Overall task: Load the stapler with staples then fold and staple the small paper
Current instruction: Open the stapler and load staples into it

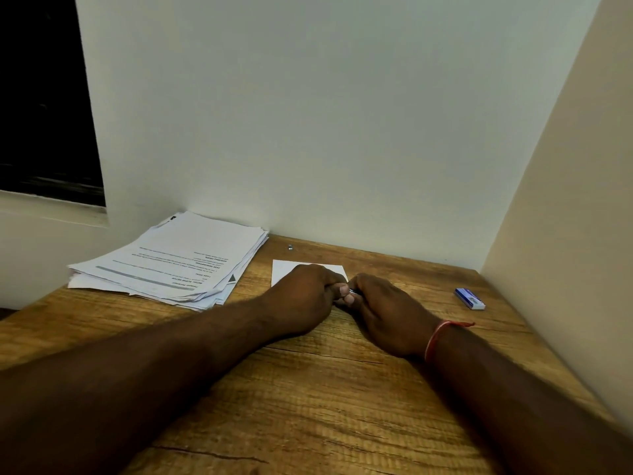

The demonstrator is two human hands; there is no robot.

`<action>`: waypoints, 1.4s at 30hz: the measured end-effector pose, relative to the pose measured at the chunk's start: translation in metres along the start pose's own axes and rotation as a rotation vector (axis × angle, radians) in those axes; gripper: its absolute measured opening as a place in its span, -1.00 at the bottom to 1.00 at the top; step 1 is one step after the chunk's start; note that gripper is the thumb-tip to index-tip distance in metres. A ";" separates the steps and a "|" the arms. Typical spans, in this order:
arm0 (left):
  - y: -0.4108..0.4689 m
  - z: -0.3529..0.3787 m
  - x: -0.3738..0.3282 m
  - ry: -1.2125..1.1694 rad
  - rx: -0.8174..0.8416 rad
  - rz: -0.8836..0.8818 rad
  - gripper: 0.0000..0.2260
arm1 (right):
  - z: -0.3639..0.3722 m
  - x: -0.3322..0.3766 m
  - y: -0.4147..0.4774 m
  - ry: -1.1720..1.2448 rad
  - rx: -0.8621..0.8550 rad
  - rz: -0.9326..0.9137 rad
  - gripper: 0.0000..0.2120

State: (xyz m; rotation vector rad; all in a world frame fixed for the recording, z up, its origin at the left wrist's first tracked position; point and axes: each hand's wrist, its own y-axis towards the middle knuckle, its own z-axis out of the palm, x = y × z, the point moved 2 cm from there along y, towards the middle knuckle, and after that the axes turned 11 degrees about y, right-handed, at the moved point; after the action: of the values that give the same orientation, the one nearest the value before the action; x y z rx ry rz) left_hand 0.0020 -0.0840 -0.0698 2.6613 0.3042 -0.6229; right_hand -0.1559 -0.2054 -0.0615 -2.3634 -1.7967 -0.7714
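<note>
Working mid-bench [308,406], both hands pressed together. Clenched round something small: left hand [305,289], fingertips showing at the meeting point. Curled in against it from 3 o'clock: right hand [387,310], red thread [433,341] at the wrist. Gripped between them, judging by a sliver of bright metal alone, the stapler [355,293]; mostly hidden, so impossible to tell whether opened or closed, loaded or not.

Just beyond the left hand at 12 o'clock, flat on the bench and partly covered by the knuckles: paper [284,270], not yet folded. Well apart at 3 o'clock: box [470,298] of staples, blue, closed as far as can be told. At 10 o'clock against the wall [342,132]: stack [171,262] of printed sheets. At 11 o'clock near the wall: a tiny metal bit [290,247], too small to name.

Judged step: loading, perhaps seating the strip or closing the top, with folding and stapling yet to do. Next, probably: check the strip lies straight, then snap the top down with an even squeeze, fingertips clear of the hinge. After that, set the stapler aside, free both hands and crease the paper squarely. Risk: a jam from a crooked strip.
</note>
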 end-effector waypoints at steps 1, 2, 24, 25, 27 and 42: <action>0.000 0.000 0.000 -0.010 0.003 -0.007 -0.71 | 0.000 0.000 0.000 -0.003 0.005 -0.001 -0.70; -0.001 -0.001 0.000 -0.016 0.007 -0.015 -0.71 | 0.000 0.001 0.001 -0.005 0.009 -0.002 -0.70; -0.002 -0.012 0.007 -0.196 -0.001 -0.071 -0.81 | 0.002 0.002 0.001 -0.086 -0.077 -0.060 -0.73; -0.002 -0.012 0.006 -0.300 0.022 -0.084 -0.78 | 0.002 0.003 0.000 -0.119 -0.092 -0.079 -0.73; -0.001 -0.013 0.004 -0.473 0.092 -0.131 -0.69 | 0.001 0.006 -0.001 -0.221 -0.147 -0.147 -0.73; 0.003 -0.012 0.008 -0.775 0.293 -0.368 -0.64 | 0.004 0.015 0.001 -0.383 -0.229 -0.282 -0.72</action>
State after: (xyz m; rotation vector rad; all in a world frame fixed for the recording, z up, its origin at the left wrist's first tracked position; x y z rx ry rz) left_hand 0.0145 -0.0804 -0.0630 2.3834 0.4958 -1.8517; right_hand -0.1509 -0.1904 -0.0586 -2.5759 -2.3492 -0.6070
